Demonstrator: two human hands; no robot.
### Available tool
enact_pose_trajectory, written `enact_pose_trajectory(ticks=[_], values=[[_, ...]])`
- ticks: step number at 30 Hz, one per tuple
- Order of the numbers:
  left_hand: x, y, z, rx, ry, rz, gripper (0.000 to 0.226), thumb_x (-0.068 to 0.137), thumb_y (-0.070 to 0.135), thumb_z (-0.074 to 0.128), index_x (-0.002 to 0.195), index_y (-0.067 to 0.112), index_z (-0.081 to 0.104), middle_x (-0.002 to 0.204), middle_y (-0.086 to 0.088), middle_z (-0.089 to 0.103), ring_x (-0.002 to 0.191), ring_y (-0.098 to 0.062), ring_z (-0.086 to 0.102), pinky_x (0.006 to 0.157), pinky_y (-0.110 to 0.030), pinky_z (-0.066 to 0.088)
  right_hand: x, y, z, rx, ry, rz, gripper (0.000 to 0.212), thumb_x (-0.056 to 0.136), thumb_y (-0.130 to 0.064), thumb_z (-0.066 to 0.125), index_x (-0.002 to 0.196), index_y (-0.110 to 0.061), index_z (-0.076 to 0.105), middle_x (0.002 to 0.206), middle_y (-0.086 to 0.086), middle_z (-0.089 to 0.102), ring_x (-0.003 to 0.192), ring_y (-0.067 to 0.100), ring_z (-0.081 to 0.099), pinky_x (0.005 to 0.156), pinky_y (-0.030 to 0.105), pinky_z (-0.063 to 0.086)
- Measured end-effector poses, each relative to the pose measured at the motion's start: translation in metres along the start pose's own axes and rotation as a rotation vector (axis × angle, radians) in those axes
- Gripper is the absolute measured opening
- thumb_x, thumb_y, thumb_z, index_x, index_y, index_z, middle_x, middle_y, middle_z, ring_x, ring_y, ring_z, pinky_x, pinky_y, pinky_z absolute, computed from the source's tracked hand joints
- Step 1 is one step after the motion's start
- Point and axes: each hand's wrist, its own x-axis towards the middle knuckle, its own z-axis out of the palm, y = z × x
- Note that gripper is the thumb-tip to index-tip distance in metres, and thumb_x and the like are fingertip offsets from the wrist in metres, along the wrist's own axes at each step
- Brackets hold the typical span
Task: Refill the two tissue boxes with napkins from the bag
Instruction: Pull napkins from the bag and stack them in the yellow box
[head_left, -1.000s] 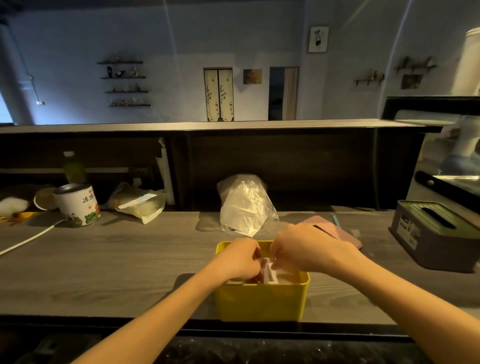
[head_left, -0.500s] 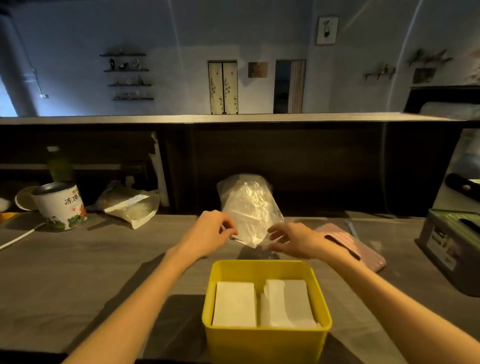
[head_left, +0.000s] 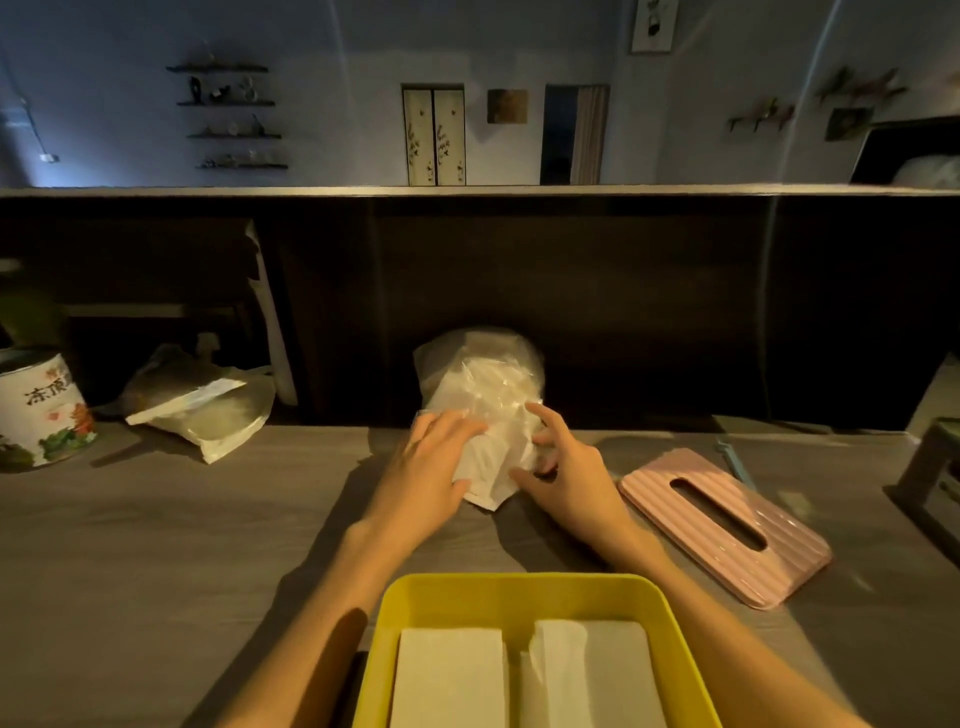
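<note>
A clear plastic bag with white napkins inside stands on the counter against the dark back panel. My left hand lies on the bag's lower left side, fingers spread over it. My right hand touches the bag's lower right side with loosely bent fingers. The yellow tissue box stands open at the near edge, with two stacks of white napkins side by side in it. Its pink slotted lid lies flat to the right.
A second grey-green tissue box sits at the far right edge of view. At the left stand a printed tin can and another plastic bag with paper in it. A raised dark counter wall runs behind.
Both hands left the yellow box, reached forward and now rest on the napkin bag. The view moved closer over the counter.
</note>
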Motion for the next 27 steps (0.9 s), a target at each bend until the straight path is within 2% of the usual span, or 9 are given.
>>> enact_pose_trajectory(ticks=[4,9,12,15,17,19,22,25,27], values=[[0.002,0.004,-0.002,0.055,0.118,0.013,0.049,0.086,0.018,0.073,0.129,0.025,0.052,0.131,0.011,0.047,0.129,-0.011,0.036,0.105,-0.028,0.035,0.000,0.000,0.001,-0.027,0.132,-0.047,0.067,0.088,-0.030,0.079,0.145,-0.034,0.043,0.115,-0.010,0.061,0.094,0.005,0.059,0.087,0.031,0.055],[0.000,0.007,-0.008,0.006,0.230,-0.002,0.016,0.087,0.022,0.073,0.097,0.027,0.061,0.106,0.013,0.054,0.107,-0.006,0.047,0.086,-0.018,0.035,-0.003,-0.005,-0.002,-0.350,0.314,-0.189,0.042,0.087,-0.034,0.077,0.120,-0.033,0.052,0.102,-0.012,0.056,0.094,0.010,0.047,0.083,0.030,0.034],[-0.003,0.008,-0.011,-0.248,0.287,-0.151,0.017,0.085,0.024,0.076,0.090,0.024,0.060,0.097,0.012,0.055,0.089,-0.002,0.053,0.067,-0.011,0.034,-0.004,-0.006,-0.001,-0.283,0.238,-0.258,0.031,0.088,-0.026,0.077,0.103,-0.029,0.051,0.095,-0.012,0.055,0.087,0.010,0.046,0.076,0.027,0.038],[-0.007,0.007,-0.014,-0.455,0.333,-0.264,0.019,0.085,0.026,0.078,0.094,0.023,0.062,0.095,0.010,0.060,0.083,0.000,0.057,0.061,-0.011,0.041,-0.003,0.000,0.003,-0.191,0.129,-0.170,0.037,0.086,-0.031,0.080,0.111,-0.025,0.054,0.116,-0.008,0.052,0.099,0.010,0.052,0.083,0.023,0.045],[-0.009,0.008,-0.023,-0.721,0.341,-0.334,0.019,0.086,0.025,0.077,0.099,0.023,0.063,0.096,0.010,0.066,0.088,0.000,0.063,0.067,-0.012,0.052,-0.002,0.003,0.003,-0.121,0.105,-0.071,0.053,0.085,-0.035,0.081,0.127,-0.022,0.052,0.130,-0.006,0.049,0.110,0.012,0.055,0.092,0.024,0.049],[-0.010,0.012,-0.033,-1.129,0.319,-0.448,0.022,0.088,0.023,0.075,0.106,0.027,0.064,0.106,0.006,0.069,0.099,-0.007,0.066,0.079,-0.024,0.058,-0.001,0.004,0.005,-0.086,0.119,-0.024,0.065,0.084,-0.040,0.081,0.138,-0.021,0.050,0.136,-0.004,0.051,0.118,0.013,0.055,0.099,0.030,0.051],[-0.012,0.016,-0.038,-1.542,0.337,-0.641,0.026,0.090,0.021,0.070,0.111,0.034,0.062,0.115,-0.002,0.069,0.103,-0.020,0.067,0.078,-0.040,0.060,-0.001,0.000,0.005,0.014,0.123,0.052,0.063,0.084,-0.044,0.080,0.136,-0.023,0.053,0.120,-0.007,0.061,0.106,0.008,0.058,0.089,0.024,0.051],[-0.012,0.016,-0.042,-1.694,0.338,-0.735,0.024,0.095,0.027,0.062,0.120,0.028,0.063,0.112,-0.007,0.071,0.097,-0.024,0.068,0.064,-0.036,0.059,-0.002,-0.006,0.005,0.140,0.143,0.071,0.044,0.085,-0.034,0.081,0.123,-0.024,0.061,0.105,-0.011,0.064,0.093,0.001,0.060,0.075,0.010,0.046],[-0.014,0.017,-0.043,-1.843,0.318,-0.755,0.029,0.099,0.028,0.056,0.125,0.018,0.062,0.107,-0.011,0.074,0.095,-0.025,0.071,0.069,-0.037,0.059,-0.001,-0.009,0.003,0.179,0.153,0.055,0.029,0.088,-0.028,0.079,0.113,-0.024,0.065,0.099,-0.010,0.066,0.088,0.001,0.061,0.072,0.010,0.048]])
